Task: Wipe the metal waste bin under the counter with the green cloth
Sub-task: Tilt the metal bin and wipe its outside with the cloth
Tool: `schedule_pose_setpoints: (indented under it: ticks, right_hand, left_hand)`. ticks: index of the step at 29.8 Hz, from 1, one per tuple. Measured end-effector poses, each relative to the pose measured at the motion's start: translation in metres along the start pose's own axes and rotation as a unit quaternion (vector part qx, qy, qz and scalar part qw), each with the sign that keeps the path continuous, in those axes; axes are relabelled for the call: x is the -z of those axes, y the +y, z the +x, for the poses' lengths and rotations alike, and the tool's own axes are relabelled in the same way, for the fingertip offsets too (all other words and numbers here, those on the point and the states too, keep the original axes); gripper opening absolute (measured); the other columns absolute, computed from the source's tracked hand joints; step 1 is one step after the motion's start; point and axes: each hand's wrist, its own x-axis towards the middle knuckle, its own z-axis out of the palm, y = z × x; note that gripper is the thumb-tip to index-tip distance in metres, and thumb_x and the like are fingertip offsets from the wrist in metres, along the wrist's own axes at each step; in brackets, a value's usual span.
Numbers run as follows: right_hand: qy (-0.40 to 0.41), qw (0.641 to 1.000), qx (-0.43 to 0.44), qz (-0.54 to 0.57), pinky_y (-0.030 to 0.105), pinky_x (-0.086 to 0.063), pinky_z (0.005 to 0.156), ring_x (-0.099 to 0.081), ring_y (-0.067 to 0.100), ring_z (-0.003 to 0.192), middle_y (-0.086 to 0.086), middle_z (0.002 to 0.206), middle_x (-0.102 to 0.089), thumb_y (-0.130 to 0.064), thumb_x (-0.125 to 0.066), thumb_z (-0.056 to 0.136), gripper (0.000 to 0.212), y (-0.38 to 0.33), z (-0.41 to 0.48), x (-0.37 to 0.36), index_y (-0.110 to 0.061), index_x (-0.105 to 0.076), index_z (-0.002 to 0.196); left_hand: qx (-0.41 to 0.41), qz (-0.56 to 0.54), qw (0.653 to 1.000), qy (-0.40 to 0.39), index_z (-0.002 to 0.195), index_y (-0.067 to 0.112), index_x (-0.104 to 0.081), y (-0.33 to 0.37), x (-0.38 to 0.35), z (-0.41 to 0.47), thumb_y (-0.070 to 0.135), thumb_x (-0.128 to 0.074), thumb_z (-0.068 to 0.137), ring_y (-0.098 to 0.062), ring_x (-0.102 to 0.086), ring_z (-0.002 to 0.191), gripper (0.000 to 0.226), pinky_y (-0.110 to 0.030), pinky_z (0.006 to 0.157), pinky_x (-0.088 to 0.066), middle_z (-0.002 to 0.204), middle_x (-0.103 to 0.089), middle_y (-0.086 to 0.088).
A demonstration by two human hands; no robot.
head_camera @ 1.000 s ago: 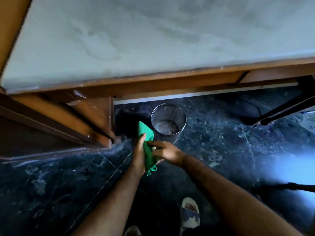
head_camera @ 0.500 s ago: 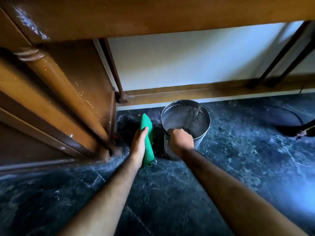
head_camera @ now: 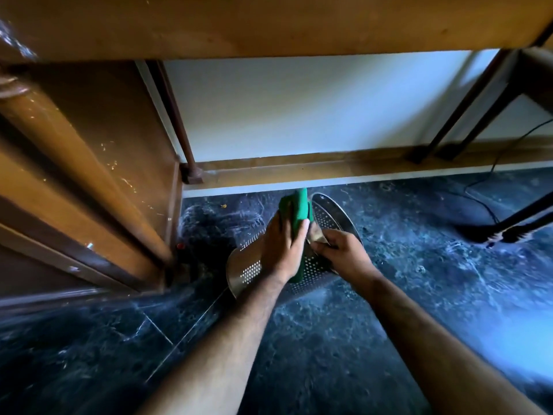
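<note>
The metal waste bin [head_camera: 251, 269], a perforated steel cylinder, lies tipped over on the dark floor under the counter, its open mouth facing away to the upper right and its base toward me. My left hand [head_camera: 282, 248] presses the folded green cloth [head_camera: 300, 209] flat against the bin's upper side. My right hand [head_camera: 341, 254] grips the bin's wall near the rim and holds it tilted. Part of the bin's side is hidden behind both hands.
A wooden cabinet [head_camera: 89, 163] stands close on the left, and the counter's underside [head_camera: 269, 22] hangs overhead. The white wall [head_camera: 314, 106] with a wooden skirting runs behind. Dark furniture legs [head_camera: 466, 106] and a black cable [head_camera: 484, 202] are at the right.
The bin stood upright half a second ago; now it is tipped onto its side toward me. My left hand has brought the cloth from beside the bin onto its wall.
</note>
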Motion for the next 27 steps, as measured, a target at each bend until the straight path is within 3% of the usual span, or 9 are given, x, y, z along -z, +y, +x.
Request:
schedule_pose_setpoints:
  ticks: [3,8,10,12,14,19,21,24,27]
  right_hand:
    - [-0.014,0.986,-0.061,0.157,0.02,-0.049,0.05,-0.062,0.009,0.058,-0.006,0.065,-0.073,-0.001,-0.065,0.092,0.026,0.016,-0.012,0.02,-0.018,-0.073,0.075]
    - [-0.039,0.979,-0.068,0.189,0.027,-0.056,0.063,-0.071,0.016,0.075,0.003,0.083,-0.079,-0.005,-0.064,0.093,0.012,0.031,-0.02,0.022,-0.013,-0.073,0.09]
    - [-0.047,0.981,-0.057,0.181,0.029,-0.053,0.066,-0.069,0.015,0.075,0.001,0.081,-0.078,-0.005,-0.065,0.093,0.014,0.028,-0.019,0.015,-0.015,-0.073,0.087]
    - [-0.049,0.982,-0.046,0.177,0.022,-0.054,0.064,-0.068,0.01,0.072,-0.002,0.078,-0.078,-0.002,-0.065,0.092,0.015,0.024,-0.018,0.011,-0.014,-0.073,0.085]
    - [-0.056,0.983,-0.029,0.172,0.014,-0.051,0.058,-0.065,0.002,0.063,-0.007,0.07,-0.075,0.003,-0.065,0.091,0.019,0.022,-0.019,0.009,-0.013,-0.071,0.083]
    - [-0.081,0.99,-0.016,0.117,0.02,-0.049,0.065,-0.062,0.01,0.071,0.002,0.079,-0.073,0.005,-0.067,0.089,0.011,0.03,-0.027,0.015,-0.006,-0.072,0.09]
    - [-0.101,0.989,-0.028,0.102,0.018,-0.054,0.072,-0.069,0.008,0.077,0.003,0.087,-0.077,0.007,-0.067,0.088,0.013,0.039,-0.033,0.024,0.0,-0.072,0.098]
    - [-0.12,0.988,-0.05,0.079,0.021,-0.057,0.076,-0.073,0.012,0.086,0.008,0.099,-0.079,0.009,-0.066,0.088,0.021,0.043,-0.038,0.036,0.0,-0.072,0.106]
    - [-0.026,0.993,-0.056,0.1,0.018,-0.052,0.056,-0.067,0.006,0.064,-0.005,0.074,-0.077,0.0,-0.07,0.087,0.013,0.032,-0.027,0.03,-0.011,-0.074,0.09]
  left_hand:
    - [0.076,0.075,0.994,0.005,0.153,0.013,-0.038,-0.046,-0.003,-0.018,0.045,-0.049,0.1,-0.035,-0.058,0.122,0.063,-0.044,0.098,-0.05,0.143,-0.055,-0.02]
    - [0.246,0.133,0.96,0.023,0.143,0.01,-0.049,-0.091,0.008,-0.016,0.052,-0.041,0.1,-0.039,-0.057,0.123,0.061,-0.043,0.099,-0.047,0.139,-0.057,-0.023]
    - [0.204,0.106,0.973,0.001,0.139,0.018,-0.052,-0.064,0.006,0.001,0.058,-0.032,0.101,-0.035,-0.064,0.109,0.059,-0.035,0.084,-0.05,0.131,-0.063,-0.015]
    - [0.1,0.039,0.994,-0.017,0.136,0.027,-0.052,-0.021,-0.001,0.018,0.06,-0.026,0.101,-0.021,-0.067,0.088,0.054,-0.032,0.071,-0.055,0.122,-0.069,-0.005]
    - [0.012,0.002,1.0,-0.02,0.134,0.03,-0.053,0.023,-0.007,0.027,0.058,-0.028,0.101,-0.015,-0.065,0.082,0.05,-0.033,0.067,-0.056,0.115,-0.072,-0.002]
    - [-0.115,-0.027,0.993,0.016,0.146,0.019,-0.047,0.036,-0.009,0.009,0.046,-0.04,0.101,-0.023,-0.058,0.123,0.053,-0.036,0.103,-0.048,0.139,-0.06,-0.007]
    - [-0.089,-0.043,0.995,0.012,0.148,0.026,-0.045,0.006,-0.003,-0.004,0.047,-0.035,0.103,-0.017,-0.06,0.121,0.05,-0.031,0.099,-0.05,0.142,-0.06,-0.004]
    - [0.037,0.006,0.999,0.01,0.142,0.027,-0.05,-0.055,0.003,-0.023,0.045,-0.035,0.104,-0.017,-0.067,0.097,0.045,-0.028,0.074,-0.054,0.125,-0.069,-0.008]
    - [0.139,0.052,0.989,-0.03,0.138,0.018,-0.055,-0.096,0.007,-0.038,0.042,-0.042,0.103,-0.035,-0.066,0.106,0.045,-0.038,0.086,-0.053,0.125,-0.068,-0.018]
